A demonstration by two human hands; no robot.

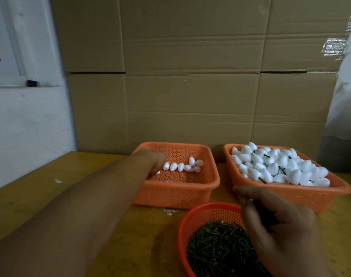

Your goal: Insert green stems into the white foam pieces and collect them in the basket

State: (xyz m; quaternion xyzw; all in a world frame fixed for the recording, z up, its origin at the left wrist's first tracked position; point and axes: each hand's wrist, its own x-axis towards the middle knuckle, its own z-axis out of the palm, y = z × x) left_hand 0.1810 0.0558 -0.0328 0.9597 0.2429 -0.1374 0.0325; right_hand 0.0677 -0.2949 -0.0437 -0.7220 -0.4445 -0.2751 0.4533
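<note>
White foam pieces (182, 166) lay in a short row on the floor of the left orange basket (214, 177), with only a handful remaining. Your left hand (153, 159) reached into that basket at the left end of the row; its fingers curled downward among the pieces, but whether that grip had closed on one could not be determined. Judged by appearance, each piece was very light, slightly compressible and easily dented, so you should have pinched it at its widest part with low force, leaving one end free for the stem.

The round red basket (183, 226), nearer to you on the table (30, 200), held the green stems (218, 248): thin, stiff, short and prone to rolling. Your right hand (278, 224) hovered over it, fingers curled around a dark object, probably stems, though this was not clear. A stem was best gripped near mid-length.

The right orange basket (290, 191) was heaped with finished pieces (280, 166), some showing stems.
</note>
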